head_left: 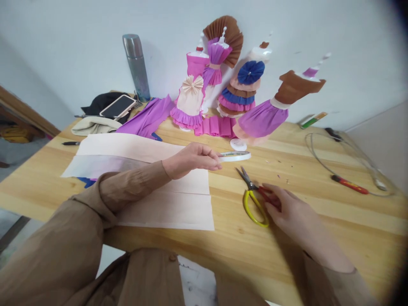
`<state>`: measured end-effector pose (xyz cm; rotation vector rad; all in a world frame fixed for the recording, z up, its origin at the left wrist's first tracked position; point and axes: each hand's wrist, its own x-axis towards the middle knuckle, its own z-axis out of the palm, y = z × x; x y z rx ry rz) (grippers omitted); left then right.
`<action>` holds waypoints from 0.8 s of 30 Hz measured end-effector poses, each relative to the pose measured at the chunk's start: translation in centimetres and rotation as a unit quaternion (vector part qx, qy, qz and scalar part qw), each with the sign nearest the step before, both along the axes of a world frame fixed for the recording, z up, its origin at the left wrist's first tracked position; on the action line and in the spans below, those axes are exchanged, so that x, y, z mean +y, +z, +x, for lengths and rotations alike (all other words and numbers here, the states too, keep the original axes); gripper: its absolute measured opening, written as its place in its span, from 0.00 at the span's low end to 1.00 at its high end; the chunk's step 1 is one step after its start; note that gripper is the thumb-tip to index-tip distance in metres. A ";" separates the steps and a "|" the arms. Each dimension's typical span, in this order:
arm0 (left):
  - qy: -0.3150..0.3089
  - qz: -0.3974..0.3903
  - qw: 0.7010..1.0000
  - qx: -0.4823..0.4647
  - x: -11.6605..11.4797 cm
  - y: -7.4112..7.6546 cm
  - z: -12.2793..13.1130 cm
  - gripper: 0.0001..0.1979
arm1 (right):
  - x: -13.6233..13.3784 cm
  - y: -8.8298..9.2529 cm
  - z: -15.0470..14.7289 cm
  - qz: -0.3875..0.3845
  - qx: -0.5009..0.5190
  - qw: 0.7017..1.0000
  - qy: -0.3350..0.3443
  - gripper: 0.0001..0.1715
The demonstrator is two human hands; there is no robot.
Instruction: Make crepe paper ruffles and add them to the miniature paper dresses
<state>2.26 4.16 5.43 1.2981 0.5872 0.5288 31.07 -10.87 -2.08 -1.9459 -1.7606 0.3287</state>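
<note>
My left hand (pixel 193 161) reaches across the cream paper sheets (pixel 178 208), its fingers closed on the left edge of a thin white roll of tape (pixel 236 157). To its right, a pair of scissors (pixel 251 185) lies on the wooden table, blades slightly apart and pointing away from me. One handle loop is yellow; the other part is red. My right hand (pixel 291 214) has its fingers closed around that red part, with the fingertips partly hidden.
Along the wall stand several small dress forms (pixel 255 114) in coloured paper clothes. A steel thermos (pixel 137 68), a phone (pixel 117 106) and purple paper (pixel 146 117) are at the back left. On the right lies a cable (pixel 310 148) beside a red-handled tool (pixel 349 185).
</note>
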 end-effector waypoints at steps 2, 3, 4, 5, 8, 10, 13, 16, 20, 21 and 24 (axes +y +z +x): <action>0.002 -0.034 0.999 -0.010 0.1 -0.3 0.0 0.04 | 0.1 0.1 -0.1 0.012 -0.041 0.999 -0.018 0.17; 0.002 -0.059 0.998 -0.021 0.2 -0.4 -0.1 0.04 | 0.1 0.3 0.0 0.015 -0.040 0.999 -0.027 0.16; 0.001 -0.085 0.996 -0.033 0.3 -0.5 -0.1 0.05 | 0.2 0.6 0.0 0.010 -0.022 0.999 -0.036 0.15; -0.001 -0.110 0.993 -0.045 0.4 -0.7 -0.1 0.05 | 0.2 0.9 -0.1 -0.007 -0.001 0.999 -0.045 0.16; -0.007 -0.159 0.984 -0.076 0.7 -1.0 0.0 0.09 | 0.0 1.7 -1.1 -0.088 0.030 0.995 -0.046 0.24; -0.008 -0.180 0.979 -0.091 0.9 -1.3 0.1 0.11 | -0.1 1.9 -2.5 -0.108 -0.019 0.993 -0.034 0.31; -0.004 -0.201 0.974 -0.104 1.0 -1.6 0.2 0.11 | 0.2 1.5 -4.4 -0.107 -0.144 0.983 -0.031 0.30; 0.009 -0.214 0.971 -0.108 0.9 -1.7 0.2 0.10 | 0.8 1.1 -4.6 -0.098 -0.127 0.986 -0.041 0.24; 0.030 -0.229 0.967 -0.105 0.9 -1.7 0.3 0.06 | 0.4 1.9 -2.7 -0.103 0.200 0.974 -0.007 0.27; 0.036 -0.234 0.966 -0.104 0.9 -1.8 0.3 0.05 | 0.0 2.3 -2.2 -0.123 0.276 0.953 0.009 0.32; 0.049 -0.241 0.964 -0.104 0.9 -1.9 0.4 0.04 | -1.2 3.2 -2.0 -0.169 0.416 0.891 0.073 0.49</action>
